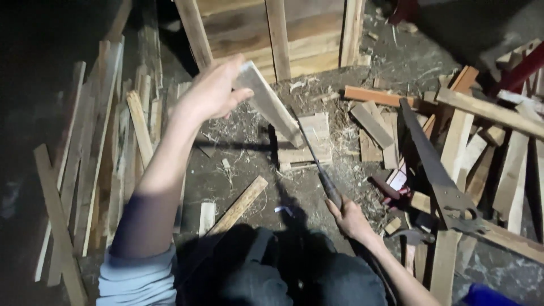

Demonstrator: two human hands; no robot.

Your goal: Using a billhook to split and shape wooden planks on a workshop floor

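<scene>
My left hand point(211, 90) grips the upper end of a pale wooden slat point(271, 105) that leans down to the right, its lower end resting on a small wooden block point(309, 144) on the ground. My right hand point(349, 218) holds the handle of a long thin blade tool point(313, 156), a knife or narrow saw. Its blade runs up to the left and lies against the lower part of the slat. My knees fill the bottom centre in shadow.
A hand saw point(433, 170) rests on a heap of wood offcuts point(481, 141) at the right, with a hammer point(409, 238) below it. Long slats point(96, 147) are piled at the left. A wooden pallet frame point(277, 34) stands ahead. A loose stick point(238, 207) lies near my knees.
</scene>
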